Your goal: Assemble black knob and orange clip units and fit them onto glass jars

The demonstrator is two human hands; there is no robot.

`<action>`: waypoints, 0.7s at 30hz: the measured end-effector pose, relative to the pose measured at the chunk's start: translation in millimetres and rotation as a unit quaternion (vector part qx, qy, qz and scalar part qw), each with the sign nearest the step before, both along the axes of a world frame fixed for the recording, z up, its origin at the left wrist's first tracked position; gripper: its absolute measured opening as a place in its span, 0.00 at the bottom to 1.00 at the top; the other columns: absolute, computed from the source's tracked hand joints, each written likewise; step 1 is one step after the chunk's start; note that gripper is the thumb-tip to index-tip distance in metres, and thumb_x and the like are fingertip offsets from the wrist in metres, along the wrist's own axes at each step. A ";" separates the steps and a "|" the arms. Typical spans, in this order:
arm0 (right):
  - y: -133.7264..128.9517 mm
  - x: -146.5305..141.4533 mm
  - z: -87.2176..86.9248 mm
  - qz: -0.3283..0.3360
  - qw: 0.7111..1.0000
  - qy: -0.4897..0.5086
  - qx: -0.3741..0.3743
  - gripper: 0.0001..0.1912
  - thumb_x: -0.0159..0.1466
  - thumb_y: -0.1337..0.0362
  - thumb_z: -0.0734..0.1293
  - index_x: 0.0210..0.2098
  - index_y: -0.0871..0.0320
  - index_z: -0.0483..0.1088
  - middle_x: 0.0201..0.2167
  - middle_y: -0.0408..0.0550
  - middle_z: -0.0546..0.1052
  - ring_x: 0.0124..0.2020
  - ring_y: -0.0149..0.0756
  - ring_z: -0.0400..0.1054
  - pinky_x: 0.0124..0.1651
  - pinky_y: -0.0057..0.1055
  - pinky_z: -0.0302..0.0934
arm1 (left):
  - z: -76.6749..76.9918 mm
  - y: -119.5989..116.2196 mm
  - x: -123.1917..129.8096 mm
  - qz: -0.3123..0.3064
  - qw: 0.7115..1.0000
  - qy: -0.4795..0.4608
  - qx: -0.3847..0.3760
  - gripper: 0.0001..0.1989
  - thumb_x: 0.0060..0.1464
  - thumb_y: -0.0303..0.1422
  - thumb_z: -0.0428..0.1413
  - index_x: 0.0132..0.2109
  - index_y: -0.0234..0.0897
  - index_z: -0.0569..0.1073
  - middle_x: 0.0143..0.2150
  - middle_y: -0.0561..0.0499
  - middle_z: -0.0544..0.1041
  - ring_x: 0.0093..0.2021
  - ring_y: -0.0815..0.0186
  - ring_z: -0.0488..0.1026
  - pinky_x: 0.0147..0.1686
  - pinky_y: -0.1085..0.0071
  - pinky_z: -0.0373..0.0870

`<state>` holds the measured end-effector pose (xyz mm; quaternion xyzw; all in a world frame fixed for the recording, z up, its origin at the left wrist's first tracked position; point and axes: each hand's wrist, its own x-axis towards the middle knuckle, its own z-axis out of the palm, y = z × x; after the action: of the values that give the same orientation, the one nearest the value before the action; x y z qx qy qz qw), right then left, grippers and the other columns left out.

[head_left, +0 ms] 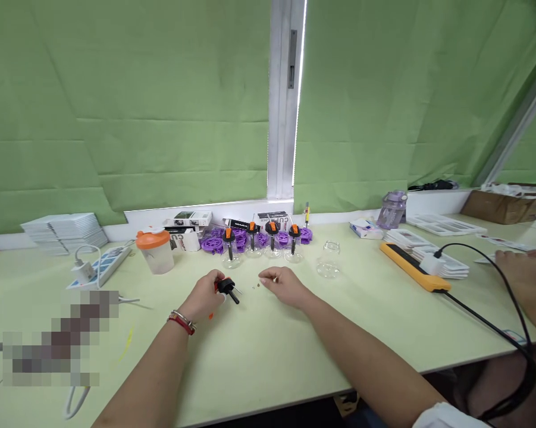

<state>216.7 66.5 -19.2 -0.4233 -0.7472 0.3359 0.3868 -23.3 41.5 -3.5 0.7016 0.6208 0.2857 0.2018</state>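
Observation:
My left hand (204,296) is closed around a black and orange lid-like part (226,285). A thin metal rod and a black stem stick out of that part to the right. Below this hand, a small orange piece (211,316) shows against the table. My right hand (284,285) is pinched just above the tabletop; whatever is between its fingertips is too small to make out. Tiny bits (257,285) lie beside those fingertips. Behind the hands stand several clear glass jars (272,251) with black and orange tops. An uncapped glass jar (329,261) is farther right.
Purple plastic parts (213,245) and boxes (185,238) line the wall. An orange-lidded cup (155,252) and a white power strip (107,267) are left. At right lie a yellow power strip (413,266), its cable, white trays (446,226), and another person's hand (522,267).

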 end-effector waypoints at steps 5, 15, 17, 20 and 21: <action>-14.0 -35.2 -6.2 0.049 0.988 -0.049 -0.139 0.11 0.57 0.60 0.64 0.24 0.59 0.73 0.19 0.43 0.72 0.20 0.28 0.59 0.24 0.26 0.51 | 6.9 -9.4 9.7 -0.076 0.995 -0.021 0.062 0.17 0.37 0.23 0.49 0.39 0.37 0.68 0.33 0.53 0.71 0.30 0.67 0.66 0.31 0.72 0.63; -16.7 -52.4 -5.9 0.030 0.974 0.030 -0.222 0.15 0.55 0.58 0.69 0.18 0.61 0.68 0.13 0.39 0.67 0.14 0.22 0.52 0.19 0.23 0.47 | -0.7 -8.9 13.9 -0.108 0.993 -0.048 0.016 0.19 0.36 0.24 0.49 0.39 0.36 0.73 0.31 0.51 0.74 0.30 0.65 0.69 0.29 0.71 0.64; -14.9 -48.6 -5.0 0.032 0.968 0.031 -0.245 0.16 0.54 0.58 0.70 0.18 0.61 0.66 0.13 0.39 0.66 0.14 0.22 0.53 0.18 0.23 0.47 | -1.6 -9.3 14.3 -0.131 0.990 -0.049 0.027 0.20 0.36 0.23 0.48 0.39 0.36 0.73 0.33 0.51 0.75 0.32 0.64 0.70 0.32 0.70 0.65; -9.2 -39.9 -2.6 0.058 0.957 0.056 -0.279 0.17 0.53 0.55 0.70 0.20 0.61 0.67 0.15 0.40 0.68 0.14 0.24 0.56 0.17 0.24 0.50 | -0.3 -10.6 14.0 -0.160 0.985 -0.056 0.044 0.19 0.36 0.23 0.48 0.39 0.36 0.73 0.35 0.50 0.75 0.35 0.64 0.70 0.36 0.70 0.66; -7.1 -37.4 -1.5 0.058 0.956 0.075 -0.278 0.17 0.54 0.53 0.70 0.21 0.61 0.67 0.17 0.41 0.69 0.15 0.24 0.57 0.17 0.23 0.51 | 0.5 -11.3 13.9 -0.168 0.983 -0.061 0.042 0.19 0.36 0.23 0.48 0.38 0.36 0.73 0.35 0.50 0.75 0.35 0.64 0.70 0.36 0.70 0.66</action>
<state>179.3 59.4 -20.8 -0.4437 -0.6164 0.5831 0.2882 -9.4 30.3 -2.9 0.7850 0.4686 0.3154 0.2545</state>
